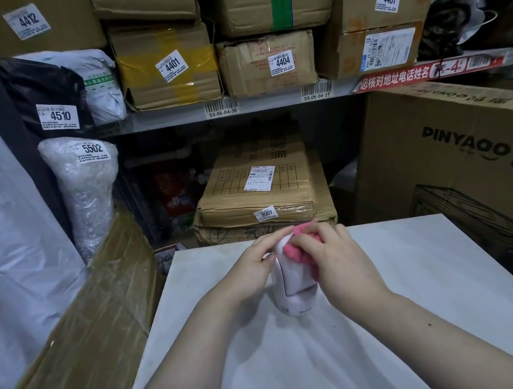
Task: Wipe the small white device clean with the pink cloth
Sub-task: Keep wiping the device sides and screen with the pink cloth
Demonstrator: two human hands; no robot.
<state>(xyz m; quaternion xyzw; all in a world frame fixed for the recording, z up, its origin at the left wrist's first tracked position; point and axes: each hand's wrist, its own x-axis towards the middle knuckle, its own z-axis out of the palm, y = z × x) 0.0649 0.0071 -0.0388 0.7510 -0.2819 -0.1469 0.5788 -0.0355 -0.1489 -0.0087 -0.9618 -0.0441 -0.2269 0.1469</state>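
I am looking down at a small white rounded plastic device (295, 283), which is sitting between both hands over the far middle of the pale white tabletop (428, 285). The left hand (252, 266) is gripping the device's left side, its fingers (272, 242) curling round the upper part. The right hand (338, 262) is bunching a pink fabric cloth (300, 251) against the device's upper right, its fingers (310, 238) clamping the cloth and pressing it to the casing. The lower half of the device is showing, with a thin dark seam line crossing it. I cannot tell whether its base is touching the tabletop. Beyond the tabletop, a brown cardboard box labelled 3507 (261, 193) is sitting beneath a grey metal shelf (268, 101) carrying more labelled cartons.
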